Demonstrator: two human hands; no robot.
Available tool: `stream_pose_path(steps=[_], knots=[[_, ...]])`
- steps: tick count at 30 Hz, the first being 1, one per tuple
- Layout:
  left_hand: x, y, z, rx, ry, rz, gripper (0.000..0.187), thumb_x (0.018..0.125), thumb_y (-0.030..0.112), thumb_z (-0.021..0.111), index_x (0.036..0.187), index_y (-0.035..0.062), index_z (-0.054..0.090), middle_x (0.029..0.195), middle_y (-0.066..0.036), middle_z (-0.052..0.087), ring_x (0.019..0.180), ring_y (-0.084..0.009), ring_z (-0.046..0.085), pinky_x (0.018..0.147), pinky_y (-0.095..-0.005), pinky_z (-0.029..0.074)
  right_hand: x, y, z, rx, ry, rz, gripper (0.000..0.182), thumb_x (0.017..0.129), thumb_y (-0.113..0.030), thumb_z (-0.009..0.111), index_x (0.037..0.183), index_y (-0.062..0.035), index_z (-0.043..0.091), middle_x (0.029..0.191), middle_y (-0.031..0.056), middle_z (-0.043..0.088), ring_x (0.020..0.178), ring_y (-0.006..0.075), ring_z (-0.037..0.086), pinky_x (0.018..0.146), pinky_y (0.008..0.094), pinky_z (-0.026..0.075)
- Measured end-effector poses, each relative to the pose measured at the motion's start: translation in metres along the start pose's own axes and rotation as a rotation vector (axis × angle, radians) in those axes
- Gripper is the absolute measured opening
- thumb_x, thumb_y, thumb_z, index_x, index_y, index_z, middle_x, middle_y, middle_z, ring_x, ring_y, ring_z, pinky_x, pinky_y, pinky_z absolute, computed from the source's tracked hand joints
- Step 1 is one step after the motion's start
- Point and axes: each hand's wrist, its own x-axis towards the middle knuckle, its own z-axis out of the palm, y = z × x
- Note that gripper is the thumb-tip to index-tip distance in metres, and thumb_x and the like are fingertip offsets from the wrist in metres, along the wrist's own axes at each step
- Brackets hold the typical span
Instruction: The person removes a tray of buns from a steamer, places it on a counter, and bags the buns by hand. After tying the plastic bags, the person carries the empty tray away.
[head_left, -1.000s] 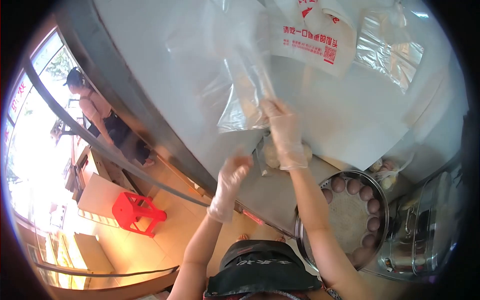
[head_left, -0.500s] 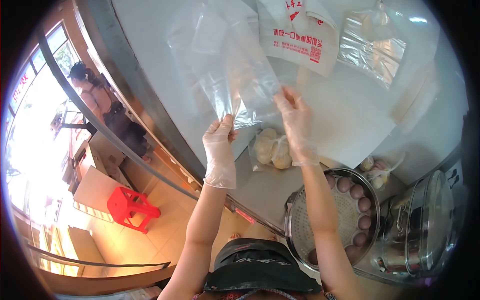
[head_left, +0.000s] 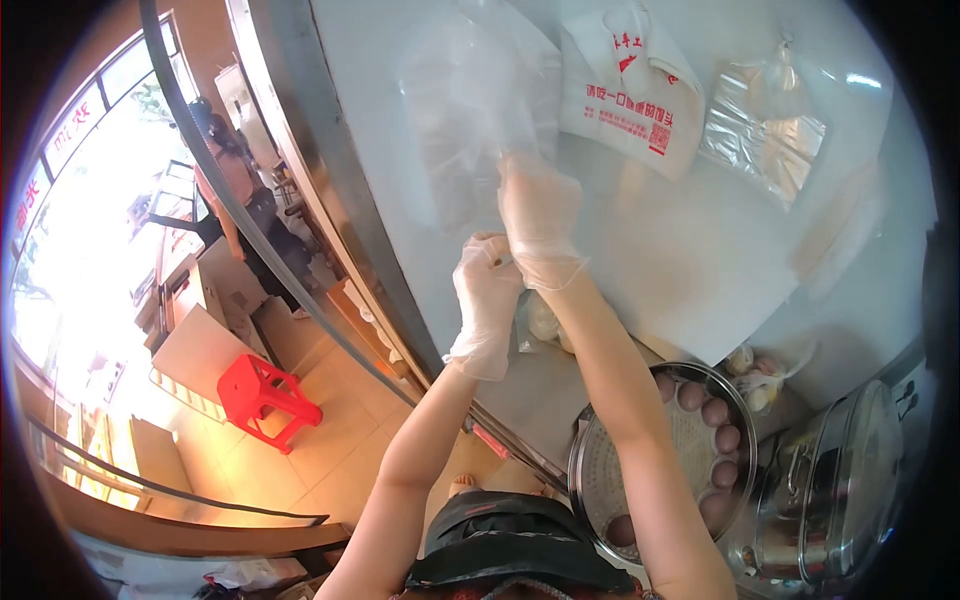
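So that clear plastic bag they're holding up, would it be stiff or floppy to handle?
Probably very floppy: the clear plastic bag hangs crumpled and creased above the right hand. Likely very light, since it is thin enough to see through. Possibly slippery against the gloves; the left hand sits close by, though its grip is unclear.

A single fisheye view — worn on the person's head — looks steeply down over the cap brim (head_left: 520, 540) and both forearms. It faces forward across the steel counter (head_left: 700, 250), which fills the upper right close by. The steamer tray (head_left: 660, 460) sits near the lower right edge. To the left the floor with a red stool (head_left: 268, 400) lies far below — edges bend strongly.
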Motion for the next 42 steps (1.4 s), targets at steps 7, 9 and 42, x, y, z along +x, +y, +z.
stream_pose_path(steps=[7, 9, 42], knots=[[0.01, -0.047, -0.045, -0.513, -0.43, -0.12, 0.065, 0.085, 0.02, 0.07, 0.139, -0.0032, 0.043, 0.137, -0.015, 0.052, 0.128, -0.0231, 0.047, 0.106, -0.0359, 0.038, -0.139, 0.027, 0.036, -0.12, -0.097, -0.07, 0.009, 0.085, -0.012, 0.061, 0.093, -0.0082, 0.064, 0.068, 0.0107, 0.062, 0.065, 0.0267, 0.064, 0.052, 0.0381, 0.047], [0.003, -0.032, -0.038, -0.429, -0.507, -0.22, 0.055, 0.088, 0.018, 0.066, 0.134, -0.0067, 0.048, 0.124, -0.014, 0.062, 0.12, -0.0217, 0.054, 0.104, -0.035, 0.04, -0.192, 0.022, 0.046, -0.241, -0.027, -0.223, 0.016, 0.083, -0.016, 0.066, 0.096, -0.0075, 0.063, 0.065, 0.0088, 0.06, 0.062, 0.028, 0.063, 0.053, 0.0387, 0.048], [-0.122, -0.121, -0.123, 0.071, -0.642, -0.502, 0.018, 0.078, 0.014, 0.075, 0.09, 0.0017, 0.069, 0.074, -0.003, 0.065, 0.071, -0.0089, 0.061, 0.069, -0.0258, 0.052, -0.264, 0.029, 0.039, 0.387, -0.24, -0.097, 0.021, 0.073, -0.004, 0.073, 0.092, -0.0089, 0.066, 0.08, 0.0033, 0.064, 0.079, 0.0245, 0.063, 0.076, 0.0373, 0.048]])
